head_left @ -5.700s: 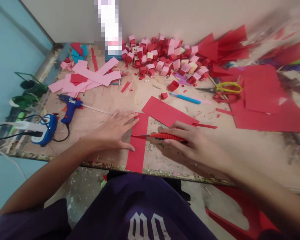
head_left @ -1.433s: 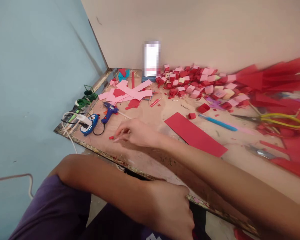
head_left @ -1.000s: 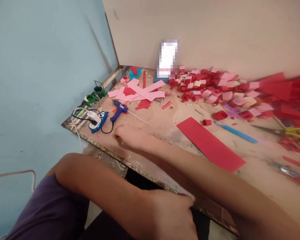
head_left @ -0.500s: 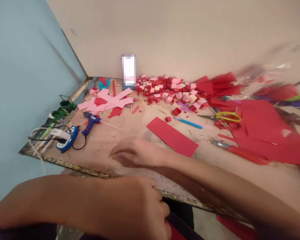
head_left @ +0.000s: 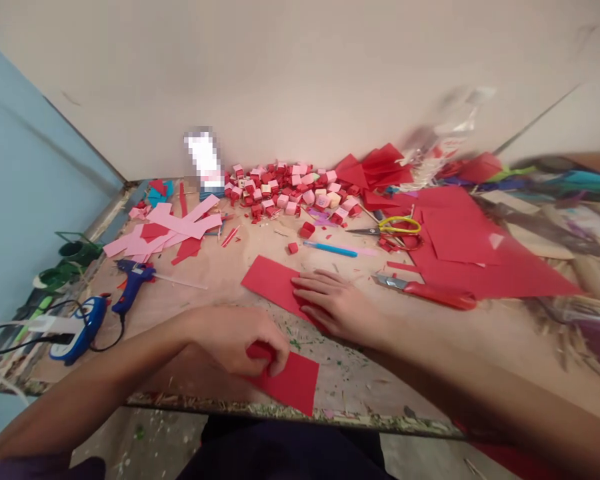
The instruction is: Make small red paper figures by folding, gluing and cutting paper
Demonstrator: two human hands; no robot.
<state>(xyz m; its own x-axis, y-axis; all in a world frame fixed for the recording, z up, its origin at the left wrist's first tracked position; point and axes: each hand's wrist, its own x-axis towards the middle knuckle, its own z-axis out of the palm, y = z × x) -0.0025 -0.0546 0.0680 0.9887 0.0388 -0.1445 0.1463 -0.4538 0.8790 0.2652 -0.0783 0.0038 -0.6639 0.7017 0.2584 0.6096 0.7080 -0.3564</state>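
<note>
At the near edge of the table [head_left: 225,270], the left hand [head_left: 243,340] is pinching a short red card [head_left: 297,385]. It is looking light, thin and easy to crease, so its edges are seeming best to hold. Farther on, the right hand [head_left: 343,307] is lying flat, fingers stretched out, on a long red card [head_left: 267,279]. Half a second ago, no hand was lying on it.
</note>
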